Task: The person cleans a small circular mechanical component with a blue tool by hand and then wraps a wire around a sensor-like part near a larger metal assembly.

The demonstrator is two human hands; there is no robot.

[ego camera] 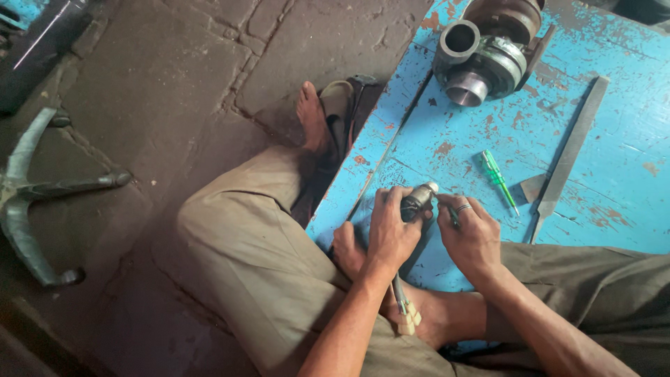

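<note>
My left hand [391, 234] grips a small dark cylindrical part [417, 200] with a shiny metal tip, whose wires and pale connector [405, 315] hang down past my wrist. My right hand [471, 234], a ring on one finger, pinches a thin dark tool [453, 215] right against the part's tip. Both hands hover over the near edge of a worn blue table [614, 181], above my crossed legs and bare foot.
On the blue table lie a green-handled screwdriver [497, 176], a long flat metal file [569, 155], and a turbocharger housing [485, 52] at the far edge. A sandalled foot [322, 112] rests on the stone floor. A curved metal piece [28, 195] lies at left.
</note>
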